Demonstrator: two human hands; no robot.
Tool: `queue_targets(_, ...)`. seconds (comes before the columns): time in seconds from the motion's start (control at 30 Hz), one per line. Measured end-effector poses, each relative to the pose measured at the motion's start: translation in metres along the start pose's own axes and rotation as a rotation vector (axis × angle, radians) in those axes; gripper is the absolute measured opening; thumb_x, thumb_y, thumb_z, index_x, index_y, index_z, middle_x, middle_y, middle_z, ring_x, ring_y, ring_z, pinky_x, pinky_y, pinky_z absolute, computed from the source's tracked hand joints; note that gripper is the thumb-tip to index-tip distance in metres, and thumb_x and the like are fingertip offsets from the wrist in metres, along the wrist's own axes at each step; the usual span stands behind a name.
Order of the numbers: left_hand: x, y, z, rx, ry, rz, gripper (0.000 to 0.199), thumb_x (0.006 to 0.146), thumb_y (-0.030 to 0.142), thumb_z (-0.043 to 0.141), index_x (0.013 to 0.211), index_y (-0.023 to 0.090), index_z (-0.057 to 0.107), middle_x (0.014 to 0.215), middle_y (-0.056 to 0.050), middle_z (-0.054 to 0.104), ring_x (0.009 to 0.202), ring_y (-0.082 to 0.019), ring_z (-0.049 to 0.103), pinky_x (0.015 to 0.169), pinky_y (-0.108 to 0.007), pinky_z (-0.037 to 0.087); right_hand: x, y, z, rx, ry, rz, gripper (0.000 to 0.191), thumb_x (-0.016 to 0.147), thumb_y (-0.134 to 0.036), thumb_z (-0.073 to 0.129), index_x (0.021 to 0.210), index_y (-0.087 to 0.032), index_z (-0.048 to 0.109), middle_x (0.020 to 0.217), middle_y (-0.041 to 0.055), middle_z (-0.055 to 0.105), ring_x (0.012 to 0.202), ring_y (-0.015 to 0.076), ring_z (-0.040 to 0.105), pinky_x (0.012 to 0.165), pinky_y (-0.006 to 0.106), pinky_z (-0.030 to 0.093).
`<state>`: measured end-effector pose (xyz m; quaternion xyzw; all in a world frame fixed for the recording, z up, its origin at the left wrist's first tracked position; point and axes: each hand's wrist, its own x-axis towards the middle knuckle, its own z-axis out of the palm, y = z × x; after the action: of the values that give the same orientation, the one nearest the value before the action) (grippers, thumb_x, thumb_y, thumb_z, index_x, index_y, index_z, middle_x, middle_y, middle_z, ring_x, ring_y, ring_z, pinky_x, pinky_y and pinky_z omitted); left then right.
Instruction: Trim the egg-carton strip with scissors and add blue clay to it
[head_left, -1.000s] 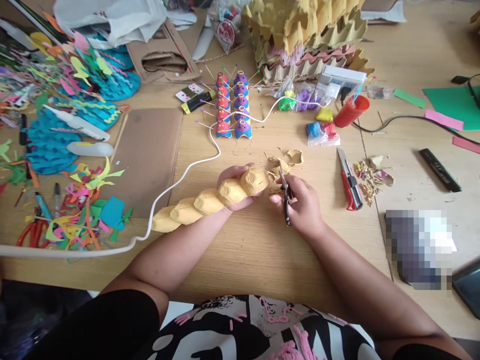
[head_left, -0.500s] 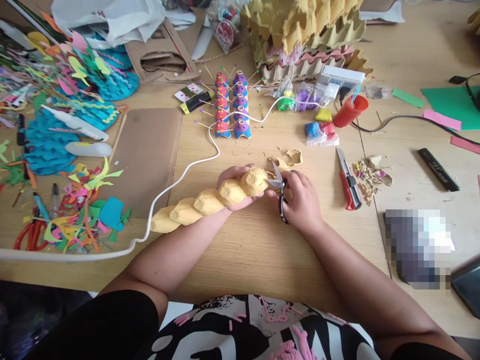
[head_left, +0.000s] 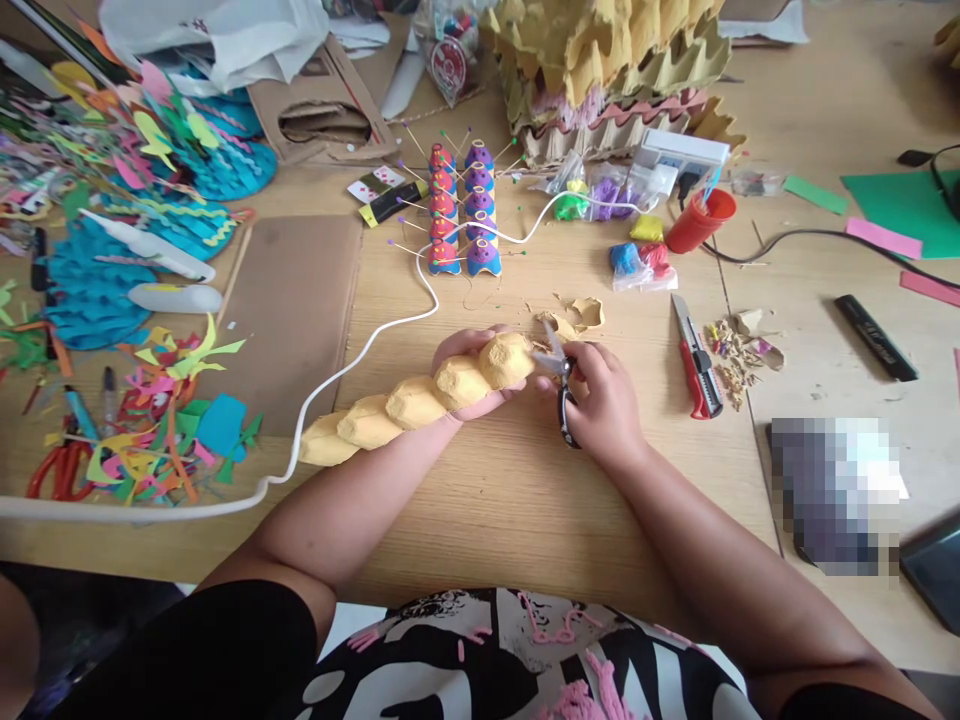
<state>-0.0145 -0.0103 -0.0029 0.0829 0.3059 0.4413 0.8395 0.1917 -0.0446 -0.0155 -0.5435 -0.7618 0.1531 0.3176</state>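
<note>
The left grip (head_left: pixel 463 344) holds a yellow carton strip (head_left: pixel 416 401); the right grip (head_left: pixel 606 398) holds parted scissors (head_left: pixel 563 370) beside it.

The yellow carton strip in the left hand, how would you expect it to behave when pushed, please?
The yellow carton strip is probably light for its size, since it looks like moulded pulp. It seems fairly stiff, as it runs nearly straight beyond the left hand. Pushed hard, it might crease, judging by the thin, torn-looking scraps nearby.

Left hand (head_left: pixel 463 344) holds yellow bumpy strip (head_left: pixel 414 402); right hand (head_left: pixel 607 402) holds scissors (head_left: pixel 562 370) (blades spread).
</note>
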Motion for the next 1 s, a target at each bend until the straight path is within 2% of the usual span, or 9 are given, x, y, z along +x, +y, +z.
queue_targets(0.1, -0.0004, 0.0000, 0.0005, -0.033, -0.122, 0.006, 0.042, 0.083, 0.025, 0.072, 0.065, 0.023, 0.033, 0.067, -0.001, 0.043, 0.061, -0.015, 0.051, 0.047, -0.024, 0.043, 0.0018, 0.0048, 0.0008, 0.055, 0.030, 0.060, 0.036, 0.100, -0.055, 0.067, 0.115, -0.023, 0.065, 0.094, 0.0076, 0.068, 0.085, 0.0276, 0.063, 0.077, 0.040, 0.047)
queue_targets(0.37, -0.0001, 0.0001, -0.0008, -0.012, -0.072, 0.024, 0.038, 0.087, 0.029, 0.068, 0.066, 0.022, 0.037, 0.071, -0.003, 0.046, 0.061, -0.015, 0.048, 0.047, -0.024, 0.037, 0.0007, 0.0077, 0.0048, 0.078, 0.056, 0.040, 0.040, 0.100, -0.060, 0.067, 0.117, -0.024, 0.065, 0.095, 0.0081, 0.069, 0.086, 0.0278, 0.063, 0.079, 0.042, 0.048)
queue_targets(0.53, -0.0002, 0.0000, -0.0009, -0.010, -0.071, 0.033, 0.037, 0.091, 0.033, 0.066, 0.065, 0.022, 0.042, 0.073, -0.004, 0.053, 0.059, -0.015, 0.047, 0.047, -0.026, 0.033, 0.0020, 0.0100, 0.0045, 0.168, -0.004, -0.047, 0.044, 0.101, -0.064, 0.065, 0.118, -0.023, 0.064, 0.094, 0.0075, 0.069, 0.087, 0.0270, 0.064, 0.079, 0.040, 0.050)
queue_targets(0.7, -0.0024, -0.0016, 0.0032, 0.029, -0.063, 0.020, 0.037, 0.093, 0.037, 0.066, 0.066, 0.022, 0.045, 0.073, -0.003, 0.057, 0.059, -0.015, 0.049, 0.051, -0.028, 0.039, 0.0002, 0.0061, 0.0043, 0.115, -0.065, -0.139, 0.051, 0.103, -0.068, 0.060, 0.125, -0.023, 0.065, 0.107, 0.0127, 0.074, 0.098, 0.0310, 0.068, 0.084, 0.043, 0.050)
queue_targets(0.87, -0.0043, -0.0030, 0.0039, 0.069, -0.164, -0.019, 0.040, 0.083, 0.038, 0.074, 0.063, 0.022, 0.043, 0.073, -0.004, 0.063, 0.062, -0.018, 0.057, 0.057, -0.032, 0.048, -0.0009, 0.0033, 0.0044, 0.086, -0.100, -0.159, 0.050, 0.103, -0.067, 0.060, 0.124, -0.022, 0.066, 0.105, 0.0128, 0.074, 0.097, 0.0312, 0.068, 0.083, 0.043, 0.049)
queue_targets(1.0, -0.0046, -0.0037, 0.0016, 0.085, -0.199, -0.017, 0.037, 0.082, 0.037, 0.073, 0.064, 0.022, 0.044, 0.073, -0.004, 0.065, 0.063, -0.019, 0.059, 0.059, -0.033, 0.050, -0.0014, 0.0028, 0.0050, 0.095, -0.102, -0.177, 0.050, 0.104, -0.067, 0.060, 0.123, -0.022, 0.066, 0.106, 0.0130, 0.074, 0.097, 0.0312, 0.068, 0.084, 0.043, 0.049)
